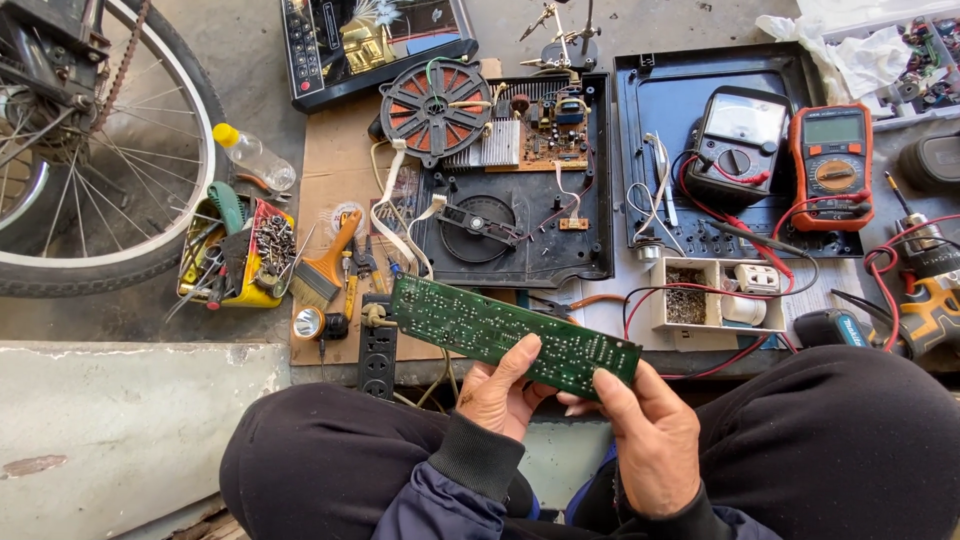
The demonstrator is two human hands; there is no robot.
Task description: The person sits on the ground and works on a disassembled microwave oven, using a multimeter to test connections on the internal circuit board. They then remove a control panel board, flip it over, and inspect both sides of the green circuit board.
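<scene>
- We hold a long green circuit board (515,335) in both hands, above our lap and just in front of the near edge of the work surface; it slants from upper left down to lower right, solder side up.
- Our left hand (500,390) grips the board from below near its middle, the thumb pressed on the top face and the other fingers curled under it.
- Our right hand (650,440) clasps the board's right end, the thumb lying along its near edge and the fingers wrapped behind.
- Beyond the board lies an opened induction cooker base (520,215), black, with a round copper-and-black coil (435,108) tipped up at its far left corner, a finned heat sink (500,145) and a small brown power board (555,125) beside it.
- To the right, the black bottom cover (650,110) carries an analogue multimeter (740,140) and, just beside it, an orange digital multimeter (833,165); red and black test leads (720,215) trail from them.
- A white divided box (715,295) with screws sits near the board's right end.
- At left we see a yellow tray of tools (235,260), a paint brush (330,265) with an orange handle, a small torch (310,322) and a black power strip (378,350).
- A plastic bottle (255,155) with a yellow cap lies near a bicycle wheel (100,160) at far left.
- A cordless drill (930,290) rests at the right edge.
</scene>
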